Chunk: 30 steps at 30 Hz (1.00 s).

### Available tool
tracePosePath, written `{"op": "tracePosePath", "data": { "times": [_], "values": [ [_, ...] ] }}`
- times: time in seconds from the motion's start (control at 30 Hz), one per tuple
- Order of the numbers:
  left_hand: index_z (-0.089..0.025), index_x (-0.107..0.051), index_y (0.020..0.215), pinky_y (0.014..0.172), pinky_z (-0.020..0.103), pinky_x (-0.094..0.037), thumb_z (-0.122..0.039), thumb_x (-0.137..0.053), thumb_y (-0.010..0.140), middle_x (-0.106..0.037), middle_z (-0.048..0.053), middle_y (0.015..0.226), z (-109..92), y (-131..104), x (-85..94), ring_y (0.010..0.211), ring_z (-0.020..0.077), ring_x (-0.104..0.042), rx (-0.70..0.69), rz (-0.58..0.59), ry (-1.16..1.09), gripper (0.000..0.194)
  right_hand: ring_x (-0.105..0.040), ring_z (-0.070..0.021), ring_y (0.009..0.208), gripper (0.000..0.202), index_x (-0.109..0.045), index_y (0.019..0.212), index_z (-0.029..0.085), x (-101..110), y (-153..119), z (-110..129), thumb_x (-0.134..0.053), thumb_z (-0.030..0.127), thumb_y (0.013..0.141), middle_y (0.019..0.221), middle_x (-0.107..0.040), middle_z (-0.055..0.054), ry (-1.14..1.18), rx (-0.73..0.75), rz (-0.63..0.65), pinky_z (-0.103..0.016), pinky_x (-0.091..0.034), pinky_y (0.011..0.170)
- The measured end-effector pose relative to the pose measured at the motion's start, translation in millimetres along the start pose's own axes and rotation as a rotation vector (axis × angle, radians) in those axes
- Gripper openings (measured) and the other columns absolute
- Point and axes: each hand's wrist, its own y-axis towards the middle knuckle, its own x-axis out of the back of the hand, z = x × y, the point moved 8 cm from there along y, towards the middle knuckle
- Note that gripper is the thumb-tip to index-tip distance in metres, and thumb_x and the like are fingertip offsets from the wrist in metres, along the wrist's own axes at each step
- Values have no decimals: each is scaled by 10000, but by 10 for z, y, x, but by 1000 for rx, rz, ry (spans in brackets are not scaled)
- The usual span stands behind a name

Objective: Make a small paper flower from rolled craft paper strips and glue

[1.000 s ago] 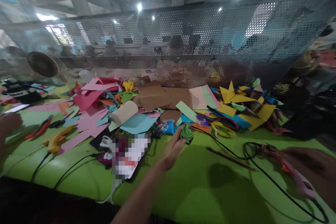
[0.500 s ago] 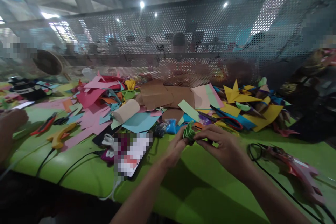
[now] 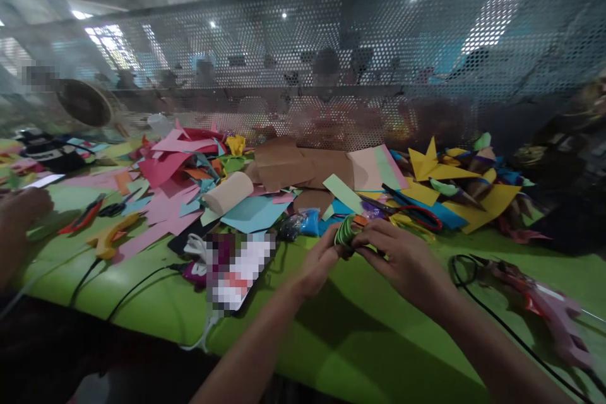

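Note:
Between both hands, above the green tabletop (image 3: 341,353), is a small coil of striped green material (image 3: 346,231). My left hand (image 3: 318,265) is closed on the coil's left and lower side. The fingers of my right hand (image 3: 395,252) are bent together at the coil's right side, pinching at its edge; what exactly lies between those fingertips is too small to tell. Just behind the hands lie a small blue packet (image 3: 310,221) and red-handled scissors (image 3: 421,216).
A pink glue gun (image 3: 552,312) with a black cord lies at the right. At the left are a phone (image 3: 246,271), a yellow tool (image 3: 111,238), red pliers (image 3: 85,214) and another person's hand (image 3: 23,208). Coloured paper (image 3: 165,167) is heaped behind, before a perforated screen (image 3: 284,57).
The view has tilted slightly. Both hands keep the green coil between them, and it appears slightly turned, with its striped side showing more.

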Motion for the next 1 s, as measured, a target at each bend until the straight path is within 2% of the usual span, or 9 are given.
{"op": "tracePosePath", "data": {
  "times": [0.23,0.7,1.0],
  "values": [
    [-206,-536,1344,889,335,-459,-261,-450,879,-603,62,1183,-56,-4,-21,960,197,-513,52,-14,-18,476,-632,-203,818,127,-633,913,201,-50,-27,3,-519,158,950,910,-658,-64,-65,45,13,-306,-493,712],
    [-196,-522,1340,834,326,-461,-385,-460,920,-598,74,1095,35,16,-10,881,180,-514,-55,33,-141,465,-614,-193,769,169,-617,910,195,-80,-52,-10,-466,157,976,902,-645,-65,-81,70,29,-304,-460,671],
    [-190,-503,1365,843,330,-455,-396,-466,920,-596,91,1170,95,19,-5,920,193,-523,-50,43,-159,492,-626,-201,730,184,-624,865,202,-55,-46,6,-476,154,962,852,-650,-60,-104,92,-19,-308,-464,635]
  ]
}}
